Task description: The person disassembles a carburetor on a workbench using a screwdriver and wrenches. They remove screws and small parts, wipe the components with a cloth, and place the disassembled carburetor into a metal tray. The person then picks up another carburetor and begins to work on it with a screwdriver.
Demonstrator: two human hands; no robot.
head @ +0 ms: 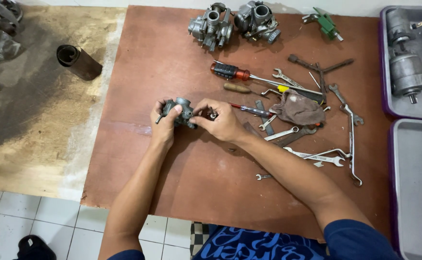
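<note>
A small grey metal carburetor sits just above the reddish-brown board, held between both hands. My left hand wraps its left side, thumb on top. My right hand pinches the carburetor's right side with its fingertips. A small dark part shows by the right fingers; what it is I cannot tell.
Two more carburetors stand at the board's far edge. Screwdrivers, several wrenches and a brown rag lie to the right. Purple-rimmed trays with grey motors are at far right. A dark rolled sheet lies on the left board.
</note>
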